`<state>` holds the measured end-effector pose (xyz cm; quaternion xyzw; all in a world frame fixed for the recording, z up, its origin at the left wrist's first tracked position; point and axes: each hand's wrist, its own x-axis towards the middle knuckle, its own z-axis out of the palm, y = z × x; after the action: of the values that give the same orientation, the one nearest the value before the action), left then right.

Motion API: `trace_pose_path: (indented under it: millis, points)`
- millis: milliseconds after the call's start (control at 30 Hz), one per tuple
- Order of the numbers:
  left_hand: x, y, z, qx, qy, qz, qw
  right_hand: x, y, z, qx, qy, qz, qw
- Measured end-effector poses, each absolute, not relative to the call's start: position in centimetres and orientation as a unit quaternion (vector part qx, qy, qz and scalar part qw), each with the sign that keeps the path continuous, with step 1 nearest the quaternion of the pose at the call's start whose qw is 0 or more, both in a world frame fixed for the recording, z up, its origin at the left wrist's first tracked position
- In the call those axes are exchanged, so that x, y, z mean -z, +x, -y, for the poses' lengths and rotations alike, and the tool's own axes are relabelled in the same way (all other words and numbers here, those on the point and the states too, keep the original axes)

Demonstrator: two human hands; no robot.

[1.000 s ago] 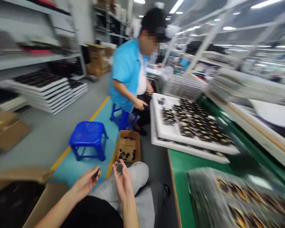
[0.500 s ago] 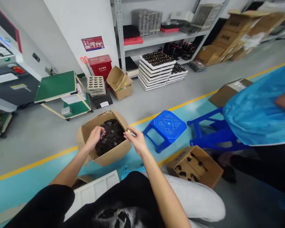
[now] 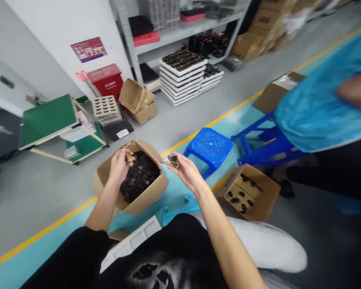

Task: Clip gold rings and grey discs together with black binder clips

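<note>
My left hand [image 3: 119, 163] is over the left side of an open cardboard box [image 3: 149, 194], its fingers closed on a small round gold-rimmed part [image 3: 128, 159]. Many dark round pieces [image 3: 140, 174] fill the box. Beyond the box's right edge, my right hand [image 3: 185, 168] holds another round part [image 3: 174, 161], dark with a gold rim, between thumb and fingers. The two hands are apart, at about the same height.
A blue stool [image 3: 210, 146] stands right of the box. Nearer me is a second cardboard box [image 3: 266, 200] with several black parts. A person in a blue cover [image 3: 321, 112] is at the right. A green-topped cart [image 3: 49, 120] stands at the left.
The view has shifted, so the surroundings sit further left. My right hand has moved away from the box's edge and turned, and the round parts in both hands now show.
</note>
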<state>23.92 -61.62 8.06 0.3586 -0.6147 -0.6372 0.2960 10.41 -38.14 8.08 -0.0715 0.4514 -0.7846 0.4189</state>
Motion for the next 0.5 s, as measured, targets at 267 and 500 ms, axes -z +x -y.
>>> trace_pose_path:
  millis: [267,500]
  points:
    - [-6.8,14.0,38.8,0.790,0.121,0.588,-0.120,-4.8,15.9,23.0,0.881,0.150,-0.420,0.158]
    - [-2.1,10.9,27.6,0.581,-0.076,0.747,-0.315,-1.4,21.4,13.8,0.865,0.256,-0.431,-0.031]
